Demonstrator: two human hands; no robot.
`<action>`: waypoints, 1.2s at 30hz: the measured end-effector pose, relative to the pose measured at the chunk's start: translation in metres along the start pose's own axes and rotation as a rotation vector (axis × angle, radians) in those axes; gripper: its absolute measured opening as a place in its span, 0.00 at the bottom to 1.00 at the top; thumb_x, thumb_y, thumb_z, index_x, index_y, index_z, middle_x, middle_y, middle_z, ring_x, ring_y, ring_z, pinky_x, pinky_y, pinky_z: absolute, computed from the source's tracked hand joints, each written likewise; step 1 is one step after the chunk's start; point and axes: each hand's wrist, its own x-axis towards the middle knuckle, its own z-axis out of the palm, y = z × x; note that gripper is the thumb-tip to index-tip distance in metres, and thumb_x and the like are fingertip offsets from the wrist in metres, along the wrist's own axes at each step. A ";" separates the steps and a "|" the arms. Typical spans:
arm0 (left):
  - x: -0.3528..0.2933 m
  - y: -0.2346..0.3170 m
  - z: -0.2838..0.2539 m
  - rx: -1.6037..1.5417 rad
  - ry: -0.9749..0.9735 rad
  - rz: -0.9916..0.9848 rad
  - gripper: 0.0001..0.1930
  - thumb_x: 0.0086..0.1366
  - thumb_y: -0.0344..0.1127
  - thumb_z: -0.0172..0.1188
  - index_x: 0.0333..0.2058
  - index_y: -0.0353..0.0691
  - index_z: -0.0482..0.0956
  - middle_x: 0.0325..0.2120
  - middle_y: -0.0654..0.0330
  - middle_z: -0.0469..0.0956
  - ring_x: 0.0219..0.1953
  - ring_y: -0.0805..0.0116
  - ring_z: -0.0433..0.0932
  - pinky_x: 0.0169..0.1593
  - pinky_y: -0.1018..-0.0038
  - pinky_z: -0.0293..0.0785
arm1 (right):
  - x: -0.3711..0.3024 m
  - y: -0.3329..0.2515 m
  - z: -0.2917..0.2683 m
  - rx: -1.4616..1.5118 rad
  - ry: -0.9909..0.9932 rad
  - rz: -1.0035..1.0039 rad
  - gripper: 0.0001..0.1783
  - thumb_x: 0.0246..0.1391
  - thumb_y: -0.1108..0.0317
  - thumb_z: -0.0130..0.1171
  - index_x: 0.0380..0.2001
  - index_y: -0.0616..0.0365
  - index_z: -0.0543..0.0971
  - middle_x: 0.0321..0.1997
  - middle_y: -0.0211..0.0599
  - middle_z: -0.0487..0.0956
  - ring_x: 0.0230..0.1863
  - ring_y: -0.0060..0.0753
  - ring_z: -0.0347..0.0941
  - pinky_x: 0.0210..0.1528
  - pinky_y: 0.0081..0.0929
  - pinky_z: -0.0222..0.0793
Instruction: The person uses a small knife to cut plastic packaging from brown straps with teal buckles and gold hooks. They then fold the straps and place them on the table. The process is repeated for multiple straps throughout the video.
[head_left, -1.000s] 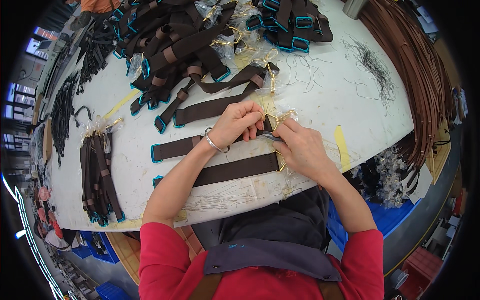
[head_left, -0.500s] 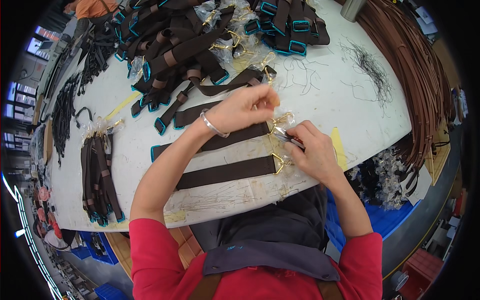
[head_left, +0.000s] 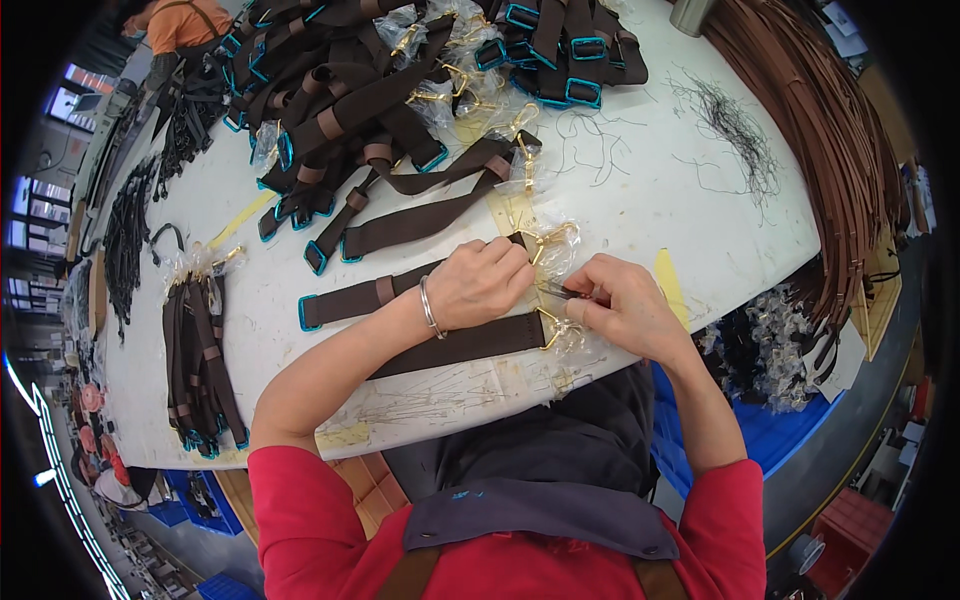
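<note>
At lower right, a blue bin (head_left: 755, 445) holds plastic-wrapped pieces (head_left: 775, 350). Your right grip (head_left: 622, 305) pinches a small dark tool (head_left: 564, 291); your left grip (head_left: 480, 285) curls palm-down, its hold impossible to tell. Beneath it, mid-frame, a dark brown strap (head_left: 350, 301), blue-buckled and gold-clipped, crosses the bench (head_left: 640, 215).

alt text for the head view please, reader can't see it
A person's right hand holds a small dark tool beside golden fittings of two dark brown straps on a white table; the left hand is curled over the straps. Behind lies a heap of straps with blue buckles.
</note>
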 end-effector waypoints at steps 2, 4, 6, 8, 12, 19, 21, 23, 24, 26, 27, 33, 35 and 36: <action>-0.001 -0.003 0.004 -0.103 0.068 -0.074 0.05 0.48 0.26 0.55 0.26 0.37 0.68 0.23 0.59 0.66 0.27 0.63 0.71 0.26 0.70 0.69 | 0.001 -0.004 0.003 -0.083 0.014 -0.063 0.10 0.42 0.67 0.60 0.27 0.62 0.75 0.28 0.41 0.74 0.29 0.40 0.72 0.32 0.33 0.67; 0.001 -0.008 0.007 -0.264 0.132 -0.206 0.05 0.50 0.26 0.55 0.25 0.37 0.68 0.23 0.58 0.66 0.25 0.63 0.70 0.26 0.70 0.67 | 0.001 -0.004 0.006 -0.182 0.054 -0.122 0.10 0.43 0.66 0.60 0.27 0.61 0.75 0.28 0.40 0.73 0.29 0.41 0.73 0.32 0.35 0.67; 0.004 -0.016 0.004 -0.489 0.107 -0.276 0.04 0.51 0.26 0.55 0.25 0.35 0.69 0.21 0.57 0.67 0.23 0.64 0.69 0.26 0.71 0.66 | 0.002 -0.004 0.013 -0.284 0.121 -0.193 0.10 0.43 0.67 0.59 0.28 0.61 0.73 0.28 0.39 0.72 0.29 0.42 0.73 0.29 0.36 0.68; 0.007 -0.021 0.001 -0.656 0.061 -0.351 0.04 0.52 0.26 0.55 0.24 0.34 0.69 0.20 0.57 0.67 0.22 0.65 0.68 0.26 0.72 0.64 | 0.005 -0.005 0.020 -0.374 0.175 -0.244 0.09 0.43 0.69 0.58 0.28 0.61 0.72 0.29 0.39 0.71 0.29 0.41 0.73 0.27 0.36 0.68; 0.012 -0.026 -0.003 -0.818 -0.018 -0.467 0.06 0.53 0.27 0.56 0.23 0.32 0.70 0.17 0.57 0.68 0.20 0.67 0.65 0.26 0.73 0.63 | 0.010 -0.006 0.033 -0.521 0.224 -0.272 0.09 0.38 0.74 0.57 0.26 0.61 0.70 0.29 0.38 0.69 0.28 0.38 0.74 0.22 0.35 0.68; 0.012 -0.023 -0.003 -0.799 -0.012 -0.473 0.05 0.53 0.28 0.56 0.23 0.32 0.70 0.17 0.58 0.67 0.20 0.68 0.64 0.26 0.73 0.62 | 0.011 -0.013 0.037 -0.638 0.200 -0.247 0.12 0.33 0.76 0.57 0.26 0.60 0.69 0.30 0.37 0.69 0.28 0.36 0.74 0.22 0.34 0.69; 0.013 -0.023 -0.003 -0.795 -0.011 -0.469 0.05 0.53 0.28 0.55 0.23 0.33 0.70 0.17 0.58 0.67 0.20 0.68 0.64 0.26 0.73 0.63 | 0.012 -0.013 0.036 -0.639 0.185 -0.247 0.12 0.33 0.76 0.57 0.26 0.61 0.70 0.31 0.38 0.70 0.29 0.37 0.75 0.22 0.34 0.69; 0.014 -0.023 -0.003 -0.788 -0.015 -0.471 0.05 0.53 0.28 0.55 0.23 0.33 0.70 0.17 0.58 0.67 0.20 0.68 0.64 0.26 0.73 0.63 | 0.015 -0.014 0.035 -0.638 0.167 -0.254 0.12 0.33 0.77 0.57 0.27 0.61 0.70 0.31 0.38 0.70 0.29 0.38 0.75 0.22 0.35 0.69; 0.014 -0.022 -0.003 -0.785 -0.018 -0.475 0.05 0.53 0.28 0.55 0.23 0.33 0.70 0.17 0.58 0.67 0.20 0.69 0.64 0.26 0.73 0.63 | 0.016 -0.015 0.034 -0.638 0.157 -0.259 0.12 0.33 0.77 0.57 0.27 0.61 0.70 0.31 0.38 0.71 0.30 0.38 0.75 0.22 0.35 0.69; 0.014 -0.023 -0.003 -0.788 -0.032 -0.485 0.05 0.53 0.28 0.55 0.23 0.33 0.69 0.18 0.58 0.67 0.20 0.69 0.64 0.27 0.73 0.63 | 0.017 -0.018 0.030 -0.640 0.133 -0.261 0.12 0.33 0.77 0.57 0.27 0.61 0.70 0.31 0.38 0.71 0.30 0.39 0.75 0.23 0.36 0.69; 0.015 -0.023 -0.003 -0.795 -0.042 -0.493 0.05 0.54 0.28 0.55 0.23 0.33 0.69 0.18 0.58 0.67 0.20 0.69 0.64 0.27 0.73 0.63 | 0.018 -0.018 0.029 -0.643 0.118 -0.259 0.12 0.33 0.77 0.57 0.27 0.61 0.70 0.31 0.38 0.72 0.30 0.39 0.75 0.23 0.36 0.69; 0.015 -0.023 -0.003 -0.798 -0.063 -0.511 0.05 0.55 0.28 0.55 0.24 0.32 0.69 0.18 0.58 0.67 0.21 0.70 0.64 0.27 0.73 0.63 | 0.022 -0.016 0.024 -0.605 0.116 -0.294 0.11 0.34 0.77 0.56 0.27 0.61 0.70 0.29 0.38 0.72 0.28 0.41 0.75 0.25 0.36 0.69; 0.016 -0.023 -0.004 -0.798 -0.073 -0.517 0.05 0.55 0.28 0.55 0.24 0.32 0.70 0.18 0.58 0.67 0.21 0.70 0.64 0.27 0.74 0.63 | 0.022 -0.014 0.023 -0.587 0.116 -0.310 0.10 0.35 0.77 0.56 0.27 0.61 0.70 0.29 0.38 0.72 0.28 0.42 0.75 0.26 0.36 0.69; 0.016 -0.023 -0.004 -0.797 -0.083 -0.523 0.05 0.55 0.28 0.55 0.24 0.32 0.70 0.18 0.58 0.67 0.21 0.71 0.64 0.27 0.74 0.63 | 0.023 -0.013 0.022 -0.579 0.113 -0.319 0.10 0.35 0.77 0.56 0.27 0.61 0.70 0.29 0.38 0.72 0.28 0.43 0.75 0.26 0.37 0.69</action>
